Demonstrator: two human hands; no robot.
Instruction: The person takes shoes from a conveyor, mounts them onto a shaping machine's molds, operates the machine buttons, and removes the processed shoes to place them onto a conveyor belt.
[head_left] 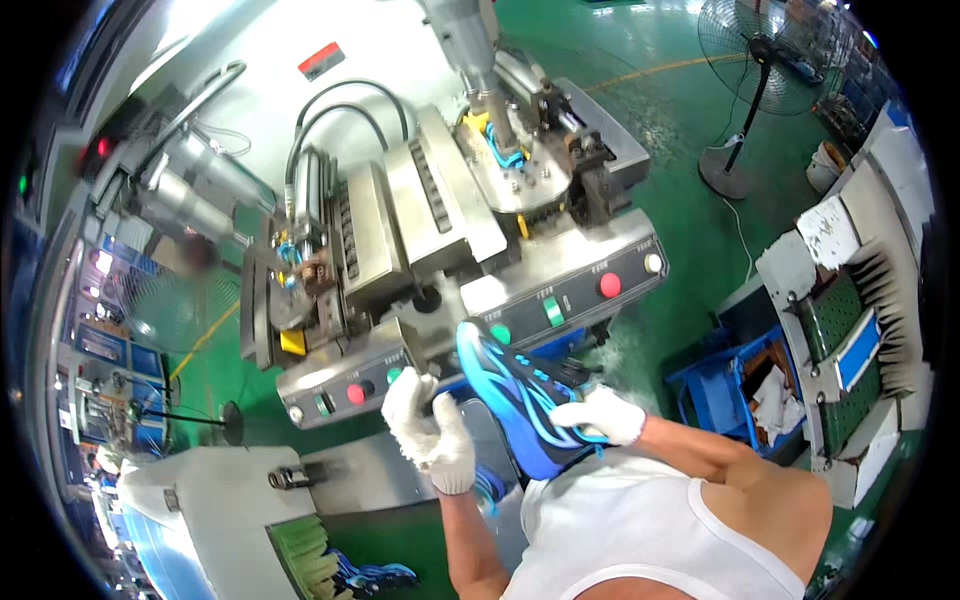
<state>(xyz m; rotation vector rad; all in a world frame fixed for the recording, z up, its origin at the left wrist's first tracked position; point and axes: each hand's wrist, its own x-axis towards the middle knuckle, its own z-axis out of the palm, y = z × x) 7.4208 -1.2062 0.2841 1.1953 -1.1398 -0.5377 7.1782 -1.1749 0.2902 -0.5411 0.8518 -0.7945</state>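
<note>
Wears, nearest the camera, a white sleeveless top [600,510], and faces a metal machine [405,195] fitted with control panels along its front edge. Far to the left, near the bottom, a green ribbed piece [300,550], too unclear to identify; just beside its right edge, blue-and-black shoes [372,575]. Higher up, the left control panel [335,397], bearing a red button [355,393] near its middle. Next, near that panel's right end, has a gloved left hand [438,438] half open, thumb apart from loosely curled fingers, gripping nothing. Right of the left wrist, partly hidden, a blue item [489,485]. Then, tilted between both hands, holds a blue-soled shoe [500,395] with a black upper, toe toward the lower edge of the right control panel [575,300], heel toward the white top. Has the sole turned toward the left fingers, apart from them. Grips the shoe near its collar in a gloved right hand [605,415], fingers closed on it; cannot tell how deep inside the opening. Farther right, a blue crate [706,396] containing crumpled white material [773,405] and something brown. Higher up, a pale bucket [824,170], contents too small to tell. At the far right, a pale rack [785,262] with green perforated panels and a blue-and-white bar [860,350].
</note>
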